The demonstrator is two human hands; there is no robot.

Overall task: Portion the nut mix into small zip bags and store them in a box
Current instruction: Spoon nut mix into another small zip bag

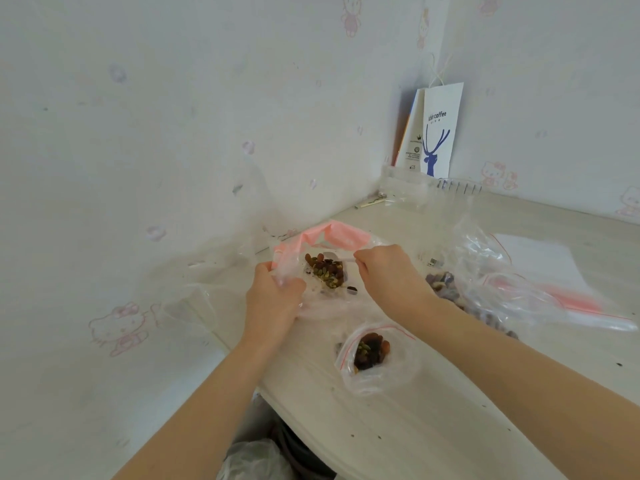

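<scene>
Closest to me, both bare forearms reach out over the near edge of the pale table (pixel 415 427). Just left of my right forearm a small zip bag (pixel 381 375) with a red seal line sits on the tabletop, its mouth open, with a dark heap of nut mix (pixel 372 351) inside. Farther out I hold a pink-topped zip bag (pixel 332 237) open over the table, and more of the mix lies in its bottom. My left hand (pixel 273 299) has its fingers curled round the bag's left side, bunching the plastic. My right hand (pixel 388 275) pinches the right edge of its mouth between thumb and curled fingers. To the right of that hand lies a crumpled clear bag (pixel 519 292), with a purplish pile of nuts (pixel 445 284) at its near end. A white paper coffee bag (pixel 438 133) stands in the far corner against the wall
</scene>
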